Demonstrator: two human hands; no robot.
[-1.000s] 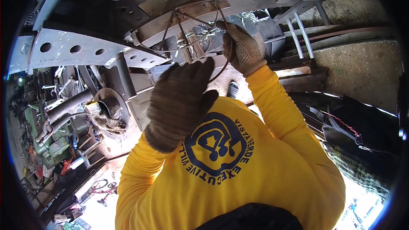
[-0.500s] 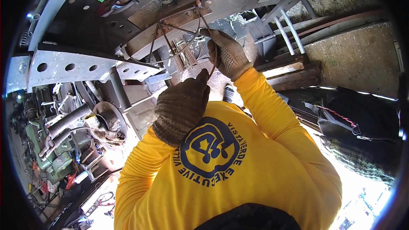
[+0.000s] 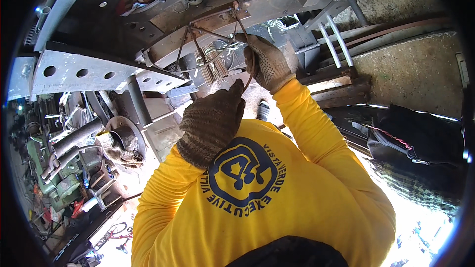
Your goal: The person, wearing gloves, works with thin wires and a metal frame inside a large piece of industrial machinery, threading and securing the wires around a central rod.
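Observation:
My left hand [image 3: 210,123], in a brown knit work glove, is closed around the lower end of a thin brown metal rod [image 3: 248,82]. My right hand [image 3: 265,62], in a lighter dotted glove, grips the same rod higher up, a short way above the left. Just beyond the hands, a framework of thin rusty rods [image 3: 198,44] stands against a long steel beam [image 3: 267,6]. A thin cable [image 3: 221,53] loops in front of it, close to my right fingers. Within the gloves the rod is hidden.
Below the framework lies a bundle of thin rods [image 3: 213,69]. A steel beam with round holes [image 3: 81,73] runs along the left. Under it are a round metal drum [image 3: 126,141] and cluttered tools. To the right stand two pale bars [image 3: 332,42] and a black bag [image 3: 420,133].
Both hands keep their hold on the rod and have hardly moved. The surroundings have shifted slightly in the picture, and more of a striped shoe shows below the hands.

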